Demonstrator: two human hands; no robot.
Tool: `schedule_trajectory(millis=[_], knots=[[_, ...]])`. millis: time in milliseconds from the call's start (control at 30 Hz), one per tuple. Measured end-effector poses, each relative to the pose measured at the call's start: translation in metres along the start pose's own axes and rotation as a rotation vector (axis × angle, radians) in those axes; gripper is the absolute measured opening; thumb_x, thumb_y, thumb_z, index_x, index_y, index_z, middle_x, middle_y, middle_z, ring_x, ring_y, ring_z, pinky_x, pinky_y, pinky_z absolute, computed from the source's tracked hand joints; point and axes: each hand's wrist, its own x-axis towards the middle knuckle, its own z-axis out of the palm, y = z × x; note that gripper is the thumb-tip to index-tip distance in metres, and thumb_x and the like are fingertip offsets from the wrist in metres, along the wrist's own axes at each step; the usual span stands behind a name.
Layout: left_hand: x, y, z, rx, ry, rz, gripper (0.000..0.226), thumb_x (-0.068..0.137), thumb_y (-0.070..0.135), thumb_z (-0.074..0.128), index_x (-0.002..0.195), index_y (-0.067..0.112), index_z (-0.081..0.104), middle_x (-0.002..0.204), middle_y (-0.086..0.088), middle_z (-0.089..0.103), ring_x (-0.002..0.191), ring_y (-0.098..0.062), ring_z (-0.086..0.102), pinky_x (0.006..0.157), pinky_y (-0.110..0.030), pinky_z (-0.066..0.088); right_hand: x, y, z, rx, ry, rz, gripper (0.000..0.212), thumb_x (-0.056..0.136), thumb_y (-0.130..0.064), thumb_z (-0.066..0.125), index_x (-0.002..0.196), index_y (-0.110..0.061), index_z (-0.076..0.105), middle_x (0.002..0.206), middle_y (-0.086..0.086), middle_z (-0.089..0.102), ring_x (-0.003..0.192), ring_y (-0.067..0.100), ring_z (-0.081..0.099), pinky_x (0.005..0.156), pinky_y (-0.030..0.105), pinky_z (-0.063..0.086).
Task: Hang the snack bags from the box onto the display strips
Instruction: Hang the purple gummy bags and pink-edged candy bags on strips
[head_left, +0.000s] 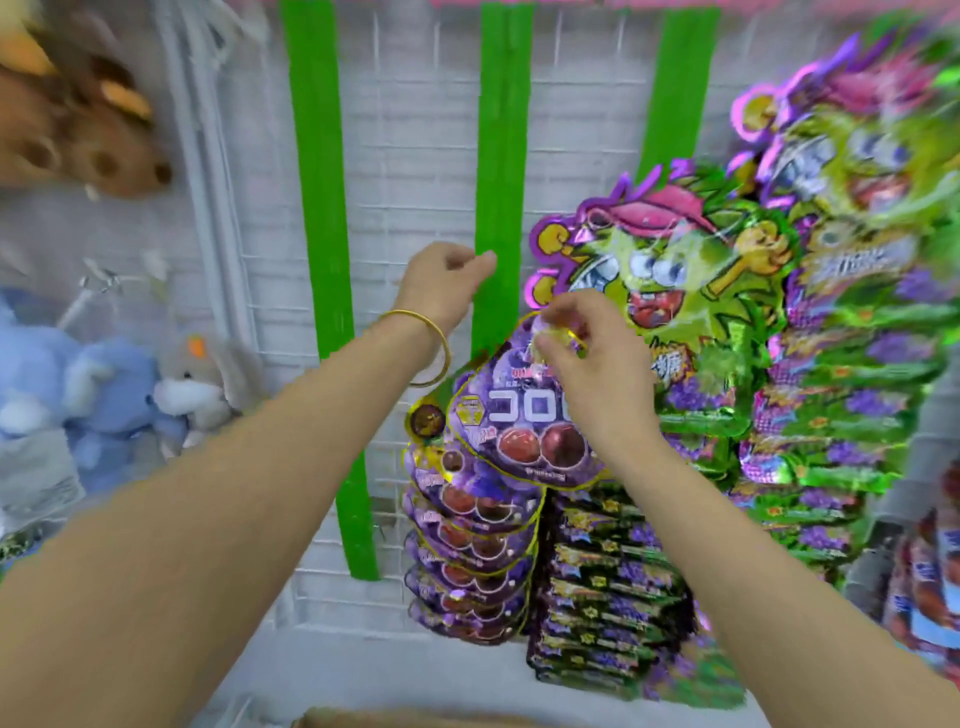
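- A white wire grid panel (415, 156) fills the back. Bare mesh stays open between the strips above the hands, and down the gap left of the hung bags.
- Three flat green plastic display strips (317, 208) hang upright on it. The left one is bare for its whole length, the middle strip (501, 130) is bare above the hands, and the right strip (680, 88) is bare only at its top.
- Green monster-shaped foil bags (675, 291) crowd the right side in two columns. The far column runs off the edge, too smeared to count.
- Some six round purple gummy bags (467, 545) overlap down the middle strip. Black-and-purple flat packets (608, 587) are packed just beside them, too tightly to count.
- Plush toys sit at the left edge, cut off: brown (78, 135) above, blue (88, 395) and grey (202, 384) below.
- The right hand (587, 358) pinches the top of one purple grape-gummy bag (519, 415), held over the top of that stack.
- The left hand (447, 280), fingers curled, pinches the middle strip's left edge.
- A thin gold bangle (421, 348) circles the left wrist.
- Only a sliver of the brown cardboard box (415, 719) shows at the bottom.
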Motion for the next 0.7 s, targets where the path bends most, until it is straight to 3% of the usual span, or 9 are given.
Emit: schedule_trajectory(millis=[67,200,367,500,600,700], knots=[[0.006,0.005,0.003,-0.042,-0.025,-0.049,0.029,0.089,0.026,0.057,0.063,0.016,0.051,0.077,-0.013,0.052,0.077,-0.020,0.048,0.071,-0.033,0.041,0.018,-0.002,0.004,-0.037,0.002,-0.056,0.015,0.082,-0.010,0.060,0.095,-0.017,0.064,0.091,-0.006,0.066,0.092,0.019,0.060,0.082,0.040,0.047],[0.005,0.013,0.004,-0.120,-0.047,-0.130,0.032,0.091,0.023,0.054,0.061,0.015,0.049,0.056,0.000,0.048,0.056,-0.012,0.041,0.053,-0.023,0.034,0.045,-0.007,0.015,0.009,0.005,-0.074,0.018,0.082,-0.007,0.059,0.099,-0.011,0.064,0.099,0.006,0.068,0.097,0.023,0.061,0.087,0.037,0.047],[0.002,0.020,0.001,-0.142,-0.016,-0.109,0.035,0.088,0.011,0.058,0.056,0.016,0.044,0.026,0.010,0.041,0.025,0.000,0.037,0.032,-0.009,0.029,0.058,-0.011,0.024,-0.005,-0.052,-0.067,0.020,0.084,-0.008,0.060,0.103,-0.005,0.062,0.104,0.010,0.064,0.102,0.023,0.056,0.089,0.033,0.042],[-0.001,0.024,-0.002,-0.178,-0.016,-0.149,0.030,0.087,0.011,0.060,0.060,0.016,0.047,0.027,0.012,0.043,0.024,0.001,0.039,0.029,-0.007,0.028,0.059,-0.009,0.027,-0.025,-0.077,-0.033,0.021,0.085,-0.011,0.060,0.106,-0.007,0.062,0.107,0.009,0.061,0.103,0.021,0.055,0.089,0.029,0.041],[0.001,0.023,-0.003,-0.154,0.005,-0.159,0.035,0.085,0.013,0.062,0.056,0.015,0.044,0.039,0.002,0.043,0.024,-0.002,0.035,0.030,-0.008,0.027,0.057,-0.007,0.028,-0.043,-0.076,-0.029,0.021,0.086,-0.012,0.060,0.107,-0.008,0.061,0.108,0.008,0.060,0.101,0.019,0.053,0.084,0.024,0.037],[0.002,0.022,-0.003,-0.129,0.008,-0.180,0.035,0.085,0.019,0.062,0.056,0.017,0.043,0.056,-0.002,0.039,0.041,-0.009,0.038,0.041,-0.016,0.031,0.053,-0.005,0.029,-0.048,-0.082,-0.009,0.021,0.087,-0.012,0.059,0.108,-0.009,0.060,0.109,0.008,0.059,0.101,0.019,0.053,0.085,0.026,0.038]])
